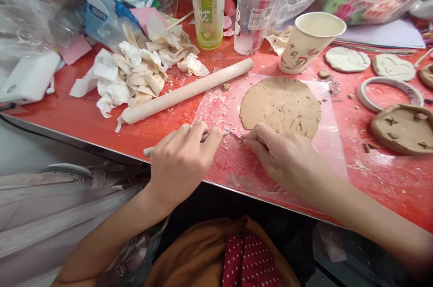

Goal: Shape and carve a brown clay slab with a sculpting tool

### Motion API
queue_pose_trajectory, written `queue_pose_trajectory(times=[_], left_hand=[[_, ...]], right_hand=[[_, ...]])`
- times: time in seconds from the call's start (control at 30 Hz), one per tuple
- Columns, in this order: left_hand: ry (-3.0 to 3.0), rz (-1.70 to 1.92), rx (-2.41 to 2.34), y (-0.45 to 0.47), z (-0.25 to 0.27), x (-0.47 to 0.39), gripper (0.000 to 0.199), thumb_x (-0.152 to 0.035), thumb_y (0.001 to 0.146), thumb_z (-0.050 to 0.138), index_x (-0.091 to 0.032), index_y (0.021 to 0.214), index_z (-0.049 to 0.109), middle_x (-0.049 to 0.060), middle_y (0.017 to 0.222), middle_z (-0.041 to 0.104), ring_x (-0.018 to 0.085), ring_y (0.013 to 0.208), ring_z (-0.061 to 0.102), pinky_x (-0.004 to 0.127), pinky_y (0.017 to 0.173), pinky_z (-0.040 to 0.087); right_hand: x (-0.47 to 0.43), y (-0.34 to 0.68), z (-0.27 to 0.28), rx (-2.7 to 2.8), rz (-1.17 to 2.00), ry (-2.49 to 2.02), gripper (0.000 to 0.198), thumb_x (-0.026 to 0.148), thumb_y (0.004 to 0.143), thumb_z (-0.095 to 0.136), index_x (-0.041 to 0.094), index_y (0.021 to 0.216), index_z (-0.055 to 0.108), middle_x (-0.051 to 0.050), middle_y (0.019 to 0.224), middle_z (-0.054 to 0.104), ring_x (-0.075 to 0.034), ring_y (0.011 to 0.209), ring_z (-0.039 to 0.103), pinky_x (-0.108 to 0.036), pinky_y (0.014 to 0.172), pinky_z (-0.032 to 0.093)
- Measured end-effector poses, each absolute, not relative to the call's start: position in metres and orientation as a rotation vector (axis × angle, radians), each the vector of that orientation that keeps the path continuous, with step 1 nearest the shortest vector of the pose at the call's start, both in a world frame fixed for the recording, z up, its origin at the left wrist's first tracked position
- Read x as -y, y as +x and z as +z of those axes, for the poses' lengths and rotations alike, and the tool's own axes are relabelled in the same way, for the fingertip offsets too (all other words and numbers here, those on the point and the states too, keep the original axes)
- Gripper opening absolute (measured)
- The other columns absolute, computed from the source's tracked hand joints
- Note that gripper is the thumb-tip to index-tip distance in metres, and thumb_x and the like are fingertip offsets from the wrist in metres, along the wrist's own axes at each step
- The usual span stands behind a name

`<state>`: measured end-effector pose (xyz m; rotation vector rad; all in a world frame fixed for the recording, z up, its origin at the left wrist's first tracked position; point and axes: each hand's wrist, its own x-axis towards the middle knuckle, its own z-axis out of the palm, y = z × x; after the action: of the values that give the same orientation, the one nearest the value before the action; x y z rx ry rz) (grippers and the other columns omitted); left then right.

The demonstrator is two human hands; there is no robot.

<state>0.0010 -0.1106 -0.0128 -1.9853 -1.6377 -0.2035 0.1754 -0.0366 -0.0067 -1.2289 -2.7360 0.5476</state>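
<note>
The left grip (184, 156) is closed around a thin stick tool (148, 152), and the right grip (280, 156) pinches a slim pinkish tool (238, 134); their tips nearly meet near the surface's (389, 192) front edge. Just beyond, the clay slab (279, 103) lies on a plastic sheet (334, 143), apparently rolled flat already, its face pitted, nothing cut out. The rolling pin (189, 91) rests farther left.

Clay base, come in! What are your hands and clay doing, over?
Left hand gripping a stick; right hand pinching a thin tool. Clay flat on clear sheet. Crumbs about; right hand hides some clay.
</note>
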Motion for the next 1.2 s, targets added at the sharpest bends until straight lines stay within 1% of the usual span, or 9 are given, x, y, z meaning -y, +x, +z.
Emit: queue_pose_trajectory(times=[0.2,0.37,0.47,0.6,0.73,0.93,1.2], left_hand=[[-2.071,-0.37,1.622,0.003,-0.015,0.112,0.015,-0.015,0.084,0.053,-0.02,0.097,0.06,-0.001,0.08,0.064,0.012,0.066,0.056,0.024,0.056,0.038],[-2.04,-0.28,1.577,0.001,-0.016,0.11,0.013,-0.017,0.085,0.052,-0.02,0.095,0.061,0.0,0.077,0.064,0.013,0.062,0.055,0.026,0.052,0.035],[-1.979,-0.309,1.62,-0.005,-0.018,0.109,0.014,-0.018,0.086,0.052,-0.02,0.095,0.061,0.0,0.078,0.064,0.012,0.064,0.056,0.026,0.052,0.035],[-2.103,-0.38,1.562,-0.005,-0.019,0.109,0.017,-0.016,0.085,0.052,-0.021,0.098,0.061,-0.001,0.081,0.064,0.012,0.067,0.057,0.025,0.056,0.038],[-2.055,-0.287,1.58,-0.001,-0.016,0.108,0.016,-0.015,0.085,0.051,-0.02,0.096,0.061,0.0,0.079,0.064,0.012,0.064,0.056,0.026,0.052,0.036],[-2.121,-0.346,1.666,0.0,-0.014,0.109,0.016,-0.018,0.087,0.05,-0.022,0.096,0.063,-0.001,0.077,0.063,0.012,0.066,0.057,0.025,0.056,0.038],[-2.142,-0.362,1.721,-0.001,-0.014,0.107,0.019,-0.014,0.087,0.047,-0.022,0.093,0.064,-0.001,0.076,0.062,0.011,0.067,0.057,0.024,0.056,0.038]], right_hand=[[0.036,0.175,-0.008,2.737,0.566,-1.252,0.014,0.02,0.086,0.036,0.017,0.082,0.049,-0.005,0.064,0.06,-0.015,0.057,0.054,-0.025,0.051,0.028],[0.037,0.175,-0.003,2.731,0.576,-1.225,0.018,0.02,0.087,0.034,0.016,0.087,0.052,-0.005,0.064,0.06,-0.015,0.054,0.053,-0.025,0.048,0.027],[0.037,0.175,-0.001,2.736,0.572,-1.203,0.02,0.021,0.087,0.034,0.017,0.09,0.053,-0.005,0.063,0.061,-0.015,0.053,0.053,-0.025,0.047,0.027],[0.037,0.174,0.0,2.736,0.577,-1.224,0.02,0.022,0.087,0.034,0.017,0.088,0.054,-0.005,0.062,0.061,-0.015,0.052,0.052,-0.025,0.047,0.027],[0.037,0.174,-0.001,2.741,0.579,-1.239,0.02,0.021,0.086,0.035,0.016,0.088,0.054,-0.005,0.063,0.061,-0.015,0.052,0.053,-0.024,0.047,0.028],[0.037,0.174,-0.001,2.718,0.584,-1.232,0.02,0.022,0.087,0.035,0.016,0.086,0.054,-0.005,0.064,0.062,-0.014,0.053,0.054,-0.024,0.048,0.029],[0.036,0.175,-0.007,2.71,0.586,-1.236,0.017,0.022,0.087,0.037,0.017,0.085,0.053,-0.004,0.064,0.062,-0.015,0.055,0.056,-0.024,0.049,0.03]])
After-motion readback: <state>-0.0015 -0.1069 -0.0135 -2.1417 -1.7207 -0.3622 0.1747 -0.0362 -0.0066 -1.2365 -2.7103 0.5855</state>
